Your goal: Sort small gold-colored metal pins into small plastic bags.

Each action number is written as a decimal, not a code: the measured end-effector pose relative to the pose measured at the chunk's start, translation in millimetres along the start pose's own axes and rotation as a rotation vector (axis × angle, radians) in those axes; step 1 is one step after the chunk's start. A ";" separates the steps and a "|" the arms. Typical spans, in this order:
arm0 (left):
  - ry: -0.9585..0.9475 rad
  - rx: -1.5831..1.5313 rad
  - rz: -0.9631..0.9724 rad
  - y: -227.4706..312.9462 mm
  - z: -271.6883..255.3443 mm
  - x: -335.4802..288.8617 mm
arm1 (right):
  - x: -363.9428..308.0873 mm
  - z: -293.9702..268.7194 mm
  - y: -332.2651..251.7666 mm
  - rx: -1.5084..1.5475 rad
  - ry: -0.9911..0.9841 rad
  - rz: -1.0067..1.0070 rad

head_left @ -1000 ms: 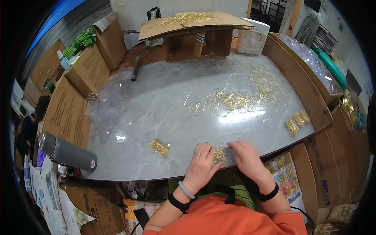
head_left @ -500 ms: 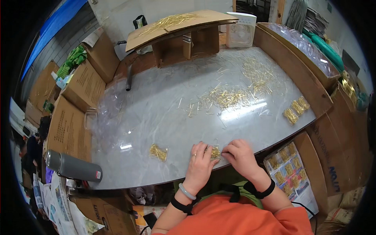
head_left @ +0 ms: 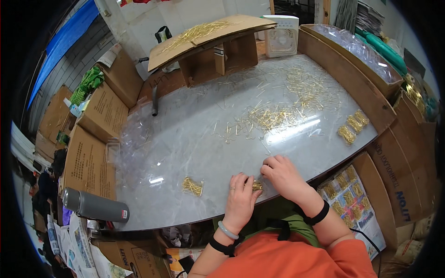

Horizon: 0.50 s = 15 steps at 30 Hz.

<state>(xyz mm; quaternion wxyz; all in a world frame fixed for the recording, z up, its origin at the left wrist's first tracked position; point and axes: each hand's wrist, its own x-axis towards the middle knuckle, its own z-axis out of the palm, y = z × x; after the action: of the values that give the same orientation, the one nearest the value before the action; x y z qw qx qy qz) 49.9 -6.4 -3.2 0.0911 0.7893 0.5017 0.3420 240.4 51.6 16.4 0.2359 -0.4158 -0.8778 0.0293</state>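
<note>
My left hand (head_left: pixel 239 200) rests at the table's near edge. Its fingers and thumb close around a small bundle of gold wire hooks (head_left: pixel 257 186), and part of the bundle is hidden under them. Just to its right, my right hand (head_left: pixel 286 177) hovers with fingers curled and thumb and fingertips together; whatever they may pinch is too small to make out. A clear packet of gold hooks (head_left: pixel 192 186) lies to the left of my left hand. Farther off, a loose heap of the same hooks (head_left: pixel 273 116) spreads over the grey tabletop (head_left: pixel 185 139).
Several gold bundles (head_left: pixel 353 126) sit at the right edge. Clear plastic bags (head_left: pixel 134 143) lie on the left, near a grey flask (head_left: pixel 95 205). A cardboard shelf (head_left: pixel 208 41) and a white fan (head_left: pixel 281 37) stand at the back. Below right, a box holds filled packets (head_left: pixel 345 194).
My right hand has drawn slightly up and away from the bundle. My left hand stays on the bundle. The whole view has shifted a little.
</note>
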 end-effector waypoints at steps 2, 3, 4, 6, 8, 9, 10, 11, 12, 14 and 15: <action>-0.001 -0.007 -0.003 -0.1 0.6 -0.8 | -4.4 1.8 -8.4 -0.028 -0.051 0.064; -0.005 0.001 -0.004 -0.5 1.0 -1.3 | -7.1 1.8 -14.0 0.016 -0.024 0.097; -0.009 0.010 -0.004 -1.1 1.4 -1.8 | -10.1 1.4 -20.3 0.060 0.004 0.131; -0.010 0.031 0.000 -1.1 2.1 -2.2 | -11.5 2.6 -25.7 0.154 0.051 0.198; -0.005 0.057 0.009 0.0 2.6 -2.1 | -11.9 4.6 -27.4 0.254 0.090 0.265; -0.015 0.058 0.015 0.2 2.2 -1.7 | -12.0 5.0 -26.7 0.302 0.092 0.277; -0.024 0.059 0.021 0.2 1.5 -1.5 | -12.0 5.6 -25.3 0.349 0.094 0.289; -0.033 0.060 0.026 0.4 0.7 -1.2 | -12.0 5.5 -24.0 0.397 0.096 0.301; -0.040 0.050 0.030 1.4 -1.2 -1.1 | -11.5 3.8 -23.7 0.397 0.112 0.313; -0.053 0.031 0.036 4.3 -5.8 -0.6 | -10.9 -2.6 -23.8 0.395 0.145 0.337; -0.057 0.032 0.050 4.8 -7.2 0.1 | -11.7 -5.6 -23.7 0.368 0.134 0.331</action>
<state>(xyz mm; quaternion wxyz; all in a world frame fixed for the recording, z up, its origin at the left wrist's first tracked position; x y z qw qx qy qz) 48.9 -10.1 4.6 0.0840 0.8126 0.4843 0.3132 232.3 26.6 22.7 0.3570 -0.5050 -0.7602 0.1990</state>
